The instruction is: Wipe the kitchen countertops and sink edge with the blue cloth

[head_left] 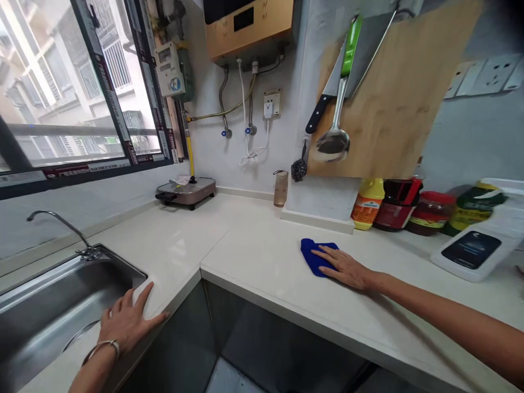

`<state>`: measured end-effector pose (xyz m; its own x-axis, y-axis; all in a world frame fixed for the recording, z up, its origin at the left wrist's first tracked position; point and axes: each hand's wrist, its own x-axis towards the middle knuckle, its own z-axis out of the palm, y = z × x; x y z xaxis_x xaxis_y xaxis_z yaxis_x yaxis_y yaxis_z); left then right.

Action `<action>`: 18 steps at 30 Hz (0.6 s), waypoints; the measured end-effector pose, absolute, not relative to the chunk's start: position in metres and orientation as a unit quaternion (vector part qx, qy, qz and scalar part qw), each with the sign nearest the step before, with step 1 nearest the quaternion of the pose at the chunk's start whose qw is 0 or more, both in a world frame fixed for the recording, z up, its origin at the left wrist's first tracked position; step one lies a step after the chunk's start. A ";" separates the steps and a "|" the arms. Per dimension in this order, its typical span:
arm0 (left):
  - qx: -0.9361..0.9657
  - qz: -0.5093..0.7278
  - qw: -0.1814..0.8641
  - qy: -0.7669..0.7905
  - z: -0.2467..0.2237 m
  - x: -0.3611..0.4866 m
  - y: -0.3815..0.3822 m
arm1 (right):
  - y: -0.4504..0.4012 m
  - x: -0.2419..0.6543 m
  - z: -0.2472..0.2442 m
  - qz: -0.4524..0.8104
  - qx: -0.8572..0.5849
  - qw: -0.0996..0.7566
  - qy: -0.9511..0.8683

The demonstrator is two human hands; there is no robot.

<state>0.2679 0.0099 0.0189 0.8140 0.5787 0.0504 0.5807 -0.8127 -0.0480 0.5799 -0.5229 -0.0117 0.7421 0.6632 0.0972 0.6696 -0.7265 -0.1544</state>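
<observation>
My right hand [344, 268] lies flat on a folded blue cloth [314, 256] on the white countertop [254, 256]. Its fingers are stretched out and slightly apart, pressing the cloth from above; part of the cloth is hidden under the palm. At the lower left, my left hand [127, 322] rests with spread fingers on the counter strip between the steel sink [49, 316] and the counter's front edge. Nothing is in that hand, and a bracelet circles its wrist.
A faucet [65, 218] rises behind the sink. In the back corner sits an electric pan [188, 191], with a tinted bottle [280, 189] farther right. A yellow bottle [367, 204], a red-lidded jar [430, 213] and a white jug [478, 240] line the right side. Above hangs a cutting board [393, 120].
</observation>
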 end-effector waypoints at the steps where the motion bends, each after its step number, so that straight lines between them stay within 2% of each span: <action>1: -0.953 -0.017 0.033 -0.301 0.018 0.269 0.011 | -0.523 0.588 -0.013 -0.024 -0.936 0.082 -0.340; 7: -0.954 -0.018 0.046 -0.296 0.013 0.273 0.015 | -0.459 0.635 -0.016 -0.058 -0.962 0.038 -0.264; 18: -0.951 -0.034 0.035 -0.306 0.008 0.270 0.018 | -0.322 0.717 -0.010 -0.068 -0.944 0.047 -0.318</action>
<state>0.2700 0.0183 0.0080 0.8109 0.5789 0.0860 0.5836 -0.8107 -0.0463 0.7167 -0.3225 -0.0097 0.7880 0.5948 0.1590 0.6076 -0.7930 -0.0449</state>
